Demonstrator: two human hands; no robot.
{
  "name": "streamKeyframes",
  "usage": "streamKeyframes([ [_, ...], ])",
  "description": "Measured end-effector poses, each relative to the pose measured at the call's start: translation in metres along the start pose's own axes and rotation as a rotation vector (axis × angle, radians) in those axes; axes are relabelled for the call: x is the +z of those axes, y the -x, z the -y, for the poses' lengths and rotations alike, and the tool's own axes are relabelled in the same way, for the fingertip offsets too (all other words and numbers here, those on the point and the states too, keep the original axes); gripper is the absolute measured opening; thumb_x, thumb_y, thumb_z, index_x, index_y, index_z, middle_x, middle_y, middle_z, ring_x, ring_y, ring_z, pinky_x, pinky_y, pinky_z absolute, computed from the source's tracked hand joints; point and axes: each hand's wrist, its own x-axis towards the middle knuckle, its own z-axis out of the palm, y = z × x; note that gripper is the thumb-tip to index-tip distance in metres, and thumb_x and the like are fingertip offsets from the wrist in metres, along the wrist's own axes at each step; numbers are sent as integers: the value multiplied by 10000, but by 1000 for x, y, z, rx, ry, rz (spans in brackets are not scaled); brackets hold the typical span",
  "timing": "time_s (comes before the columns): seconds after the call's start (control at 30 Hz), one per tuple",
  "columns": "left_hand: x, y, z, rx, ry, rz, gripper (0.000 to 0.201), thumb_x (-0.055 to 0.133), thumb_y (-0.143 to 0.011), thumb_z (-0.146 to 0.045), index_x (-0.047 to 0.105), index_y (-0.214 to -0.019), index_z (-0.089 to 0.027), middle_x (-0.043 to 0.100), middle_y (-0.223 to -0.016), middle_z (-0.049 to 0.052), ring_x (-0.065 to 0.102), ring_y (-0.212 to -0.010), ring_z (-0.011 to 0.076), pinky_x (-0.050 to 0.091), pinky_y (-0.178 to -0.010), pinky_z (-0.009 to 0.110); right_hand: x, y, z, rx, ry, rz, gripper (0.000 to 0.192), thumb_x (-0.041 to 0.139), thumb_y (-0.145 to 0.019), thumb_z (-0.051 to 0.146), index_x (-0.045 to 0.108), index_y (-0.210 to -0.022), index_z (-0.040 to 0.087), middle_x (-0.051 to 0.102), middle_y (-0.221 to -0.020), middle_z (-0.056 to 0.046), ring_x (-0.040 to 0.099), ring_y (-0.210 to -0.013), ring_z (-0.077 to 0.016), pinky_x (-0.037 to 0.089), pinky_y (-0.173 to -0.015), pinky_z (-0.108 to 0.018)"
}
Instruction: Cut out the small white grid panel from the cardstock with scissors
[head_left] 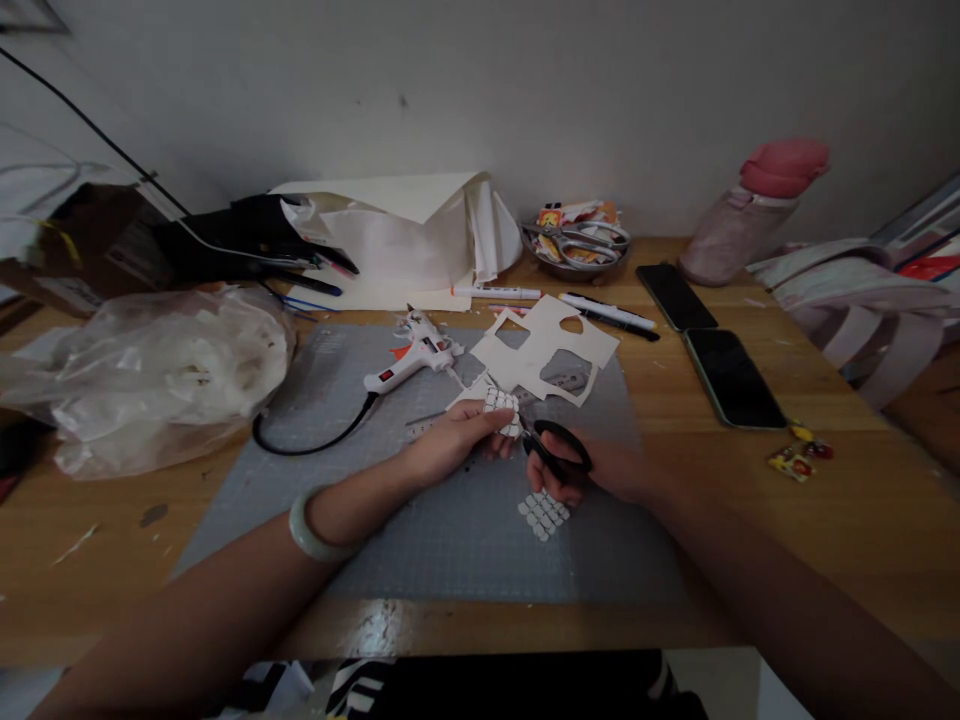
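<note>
Over the grey cutting mat, your left hand is pinching scalloped paper; your right hand is grasping black-handled scissors by its edge. A second scalloped piece is lying on the mat, bare room spreading front-left.

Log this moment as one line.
left hand: holds patterned piece | right hand: holds scissors at its edge | mat: second piece, glue gun

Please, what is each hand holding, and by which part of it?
The left hand holds a patterned white piece by its lower part; the right hand holds scissors by the black handles.
</note>
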Motion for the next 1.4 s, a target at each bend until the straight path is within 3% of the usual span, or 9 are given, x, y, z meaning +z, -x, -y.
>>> streamKeyframes([
  [0.27,0,0,-1,-24,63,-23,388,566,-788,-450,548,-534,-157,543,-529,0,443,-486,103,361,-537,257,2,0,3,11,0,-12,721,398,-756,843,567,-725,142,455,-479,45,379,-430,-81,343,-461,-247],
  [0.6,-2,1,-5,10,64,26,376,541,-780,-378,466,-469,-182,523,-486,10,440,-525,127,332,-592,283,-1,0,-1,-28,68,-5,670,377,-845,756,581,-706,134,435,-434,53,367,-400,-68,315,-450,-232],
  [1.1,-4,3,-8,-14,-25,157,330,519,-726,-358,506,-448,-181,432,-426,-13,350,-482,119,270,-562,297,-5,2,-3,23,-25,45,662,428,-797,769,586,-658,141,457,-431,36,359,-385,-68,260,-407,-230],
  [1.4,-2,4,-8,-22,-20,123,338,515,-722,-367,495,-439,-182,422,-410,-18,345,-479,115,267,-546,290,-7,0,-5,-35,-21,78,689,422,-781,805,573,-673,142,431,-438,47,353,-404,-70,280,-425,-231],
])
